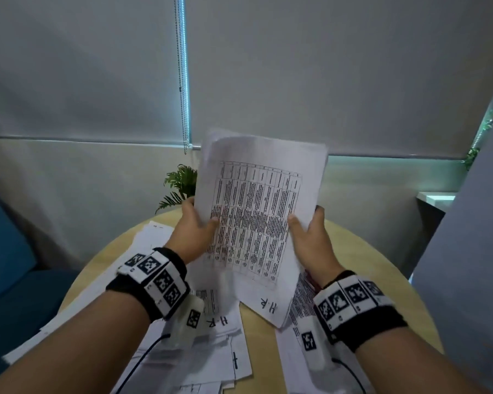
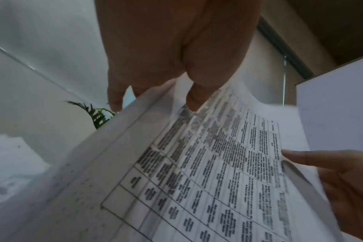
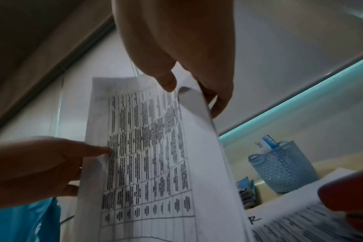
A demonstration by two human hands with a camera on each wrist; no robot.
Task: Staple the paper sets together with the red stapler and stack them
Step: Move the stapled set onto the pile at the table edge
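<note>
Head view: round wood surface [image 1: 362,245] strewn with papers [image 1: 211,348], grey blinds [image 1: 325,66], plant [image 1: 180,183], blue seat [image 1: 9,251], left hand [image 1: 195,231] and right hand [image 1: 310,237] pinching raised paper set [image 1: 256,217], left wrist view: thumb on sheet, right wrist view: blue basket [image 3: 284,168], red stapler [image 3: 348,193] at edge.

Grey roller blinds [image 1: 296,66] drawn (bead chain [image 1: 182,81] hanging); round wooden table [image 1: 353,251]; blue sofa [image 1: 6,251] left; potted plant [image 1: 180,183].

A blue mesh basket [image 3: 284,168] sits on the round wooden table [image 1: 353,251] (green plant [image 1: 180,186] behind).
</note>
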